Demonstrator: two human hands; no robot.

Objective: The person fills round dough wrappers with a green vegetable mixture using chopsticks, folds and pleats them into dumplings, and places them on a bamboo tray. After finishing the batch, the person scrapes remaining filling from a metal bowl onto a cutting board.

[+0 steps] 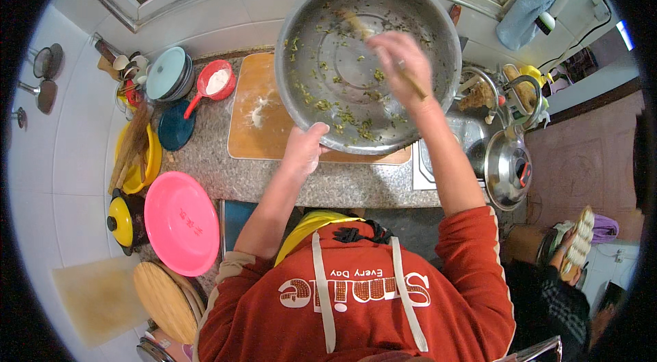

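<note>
A large stainless steel basin (pixel 354 64) is tilted up towards me over a wooden board (pixel 256 131). My left hand (pixel 305 146) grips its near rim, thumb on top, with white powder on the skin. Chopped green bits (pixel 364 128) cling to the basin's floor and wall, most of them on the near side. Inside the basin my right hand (pixel 405 64) holds a wooden utensil (pixel 414 84). Motion blurs its far end, so I cannot tell its exact kind. White flour (pixel 259 113) is scattered on the board left of the basin.
On the granite counter (pixel 205 156) at left are a red ladle of flour (pixel 218 81), stacked bowls (pixel 167 72) and a pink basin (pixel 182 223). At right are a sink (pixel 464 128) and a steel lid (pixel 508 169). Another person (pixel 559 285) stands lower right, holding a loaded tray.
</note>
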